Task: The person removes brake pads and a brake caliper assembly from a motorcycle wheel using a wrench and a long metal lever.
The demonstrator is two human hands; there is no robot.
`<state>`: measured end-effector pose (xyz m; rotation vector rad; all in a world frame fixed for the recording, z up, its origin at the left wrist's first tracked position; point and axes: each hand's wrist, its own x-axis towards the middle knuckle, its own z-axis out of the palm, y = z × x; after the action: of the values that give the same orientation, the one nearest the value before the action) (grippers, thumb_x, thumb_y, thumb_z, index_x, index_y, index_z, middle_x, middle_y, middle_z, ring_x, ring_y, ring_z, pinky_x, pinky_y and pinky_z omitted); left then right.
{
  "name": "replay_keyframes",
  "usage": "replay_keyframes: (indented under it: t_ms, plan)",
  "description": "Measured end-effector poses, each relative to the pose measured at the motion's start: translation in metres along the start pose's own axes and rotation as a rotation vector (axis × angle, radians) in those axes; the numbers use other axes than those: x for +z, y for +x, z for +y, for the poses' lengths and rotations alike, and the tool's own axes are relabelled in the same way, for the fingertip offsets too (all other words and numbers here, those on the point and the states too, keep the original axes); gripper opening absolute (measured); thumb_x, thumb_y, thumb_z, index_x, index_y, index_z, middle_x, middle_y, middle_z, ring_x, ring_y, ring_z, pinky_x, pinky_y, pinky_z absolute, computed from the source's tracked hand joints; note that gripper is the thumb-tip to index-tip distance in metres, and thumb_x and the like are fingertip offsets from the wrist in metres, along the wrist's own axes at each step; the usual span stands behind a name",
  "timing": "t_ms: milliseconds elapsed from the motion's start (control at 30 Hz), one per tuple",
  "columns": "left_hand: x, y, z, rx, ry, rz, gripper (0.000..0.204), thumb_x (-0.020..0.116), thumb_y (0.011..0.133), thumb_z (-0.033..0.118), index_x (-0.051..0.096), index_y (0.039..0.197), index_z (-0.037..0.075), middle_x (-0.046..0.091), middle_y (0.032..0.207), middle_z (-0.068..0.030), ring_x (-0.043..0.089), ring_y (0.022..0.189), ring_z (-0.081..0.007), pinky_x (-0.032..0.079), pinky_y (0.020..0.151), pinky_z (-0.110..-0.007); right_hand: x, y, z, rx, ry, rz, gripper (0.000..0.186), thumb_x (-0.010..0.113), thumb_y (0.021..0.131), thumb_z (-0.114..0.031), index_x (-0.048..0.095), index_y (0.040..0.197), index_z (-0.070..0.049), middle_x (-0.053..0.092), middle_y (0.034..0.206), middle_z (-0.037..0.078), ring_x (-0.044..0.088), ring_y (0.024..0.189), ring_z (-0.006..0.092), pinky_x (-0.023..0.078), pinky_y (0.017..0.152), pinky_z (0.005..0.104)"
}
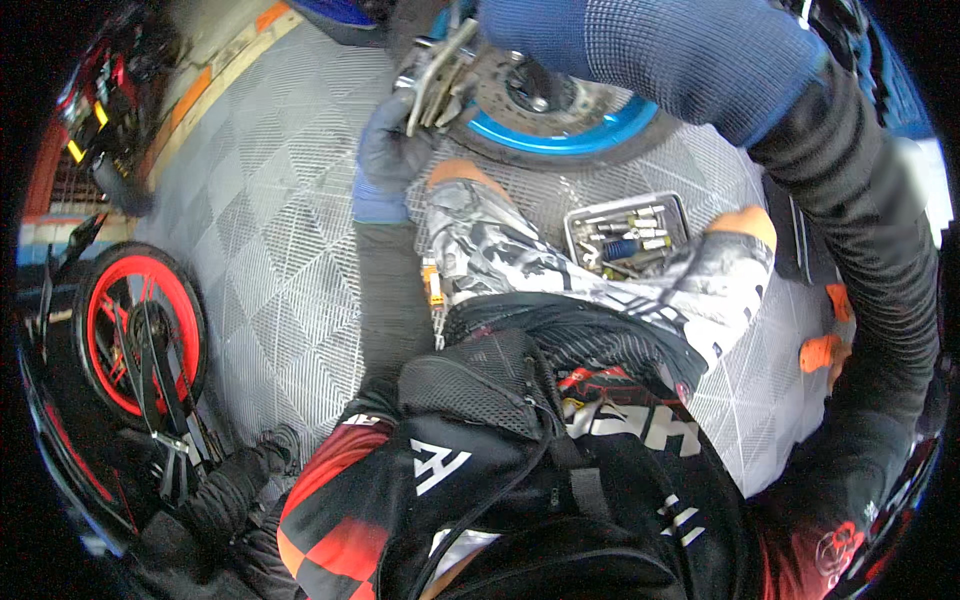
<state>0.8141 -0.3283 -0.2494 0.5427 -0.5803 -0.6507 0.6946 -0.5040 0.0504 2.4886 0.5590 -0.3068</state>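
Note:
My left hand (392, 145), in a dark glove with a blue cuff, is closed around the lower side of a grey metal brake caliper (440, 88). The caliper is beside the brake disc (492, 95) of a motorcycle wheel with a bright blue rim (560, 135). My right arm reaches up across the top right to the far side of the wheel. Of my right hand (535, 35) only the blue glove's back and cuff show, close to the caliper; its fingers are hidden at the top edge.
Between my knees a grey tray (571, 235) of sockets and small tools stands on the grey tiled floor (265, 250). At left is another motorcycle's red-rimmed wheel (140, 270), with a person's dark sleeve (225, 500) below it. Orange items (820, 352) lie at right.

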Motion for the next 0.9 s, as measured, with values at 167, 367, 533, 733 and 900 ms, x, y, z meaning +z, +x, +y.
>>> replay_keyframes:
  t_ms: [167,367,533,733,900]
  plan:
    - [-0.006,0.037,0.021,-0.223,0.319,-0.038,0.073,0.066,0.096,0.028,0.036,0.155,-0.004,0.055,0.147,-0.0225,0.060,0.130,-0.0314,0.048,0.111,-0.047,0.026,-0.053,0.010,0.160,0.139,0.055,0.022,0.065,0.090,-0.020,0.079,0.104,-0.011,0.078,0.097,0.012,0.076,0.093,0.0319,0.060,0.080,0.0427]
    - [-0.011,0.017,0.015,-0.180,0.485,0.014,0.075,0.064,0.099,0.023,0.028,0.159,-0.003,0.050,0.150,-0.0248,0.061,0.128,-0.0347,0.046,0.112,-0.049,0.099,-0.064,0.002,0.167,0.244,-0.115,0.023,0.065,0.092,-0.021,0.078,0.109,-0.013,0.077,0.097,0.012,0.075,0.093,0.0329,0.060,0.081,0.0439]
    - [-0.094,0.006,0.015,-0.090,0.160,0.109,0.081,0.068,0.095,0.032,0.031,0.158,-0.002,0.042,0.155,-0.0265,0.058,0.131,-0.0390,0.045,0.111,-0.054,0.250,-0.065,-0.017,0.020,0.540,-0.210,0.024,0.065,0.092,-0.021,0.076,0.112,-0.015,0.077,0.099,0.011,0.075,0.094,0.0334,0.060,0.082,0.0446]
    - [-0.054,0.024,-0.036,-0.180,0.084,0.162,0.076,0.059,0.100,0.039,0.032,0.158,-0.003,0.028,0.166,-0.0240,0.028,0.153,-0.0400,0.021,0.123,-0.066,0.515,-0.017,-0.079,-0.012,0.832,-0.460,0.028,0.067,0.089,-0.023,0.077,0.115,-0.020,0.077,0.107,0.010,0.074,0.099,0.0335,0.059,0.087,0.0450]
    - [-0.048,0.047,-0.056,-0.212,-0.488,-0.121,0.079,0.058,0.098,0.045,0.030,0.161,0.004,0.030,0.166,-0.0211,0.028,0.153,-0.0397,0.025,0.122,-0.067,0.602,-0.014,-0.089,0.155,0.927,-0.414,0.028,0.063,0.090,-0.021,0.077,0.114,-0.023,0.076,0.111,0.011,0.073,0.104,0.0335,0.058,0.089,0.0471]
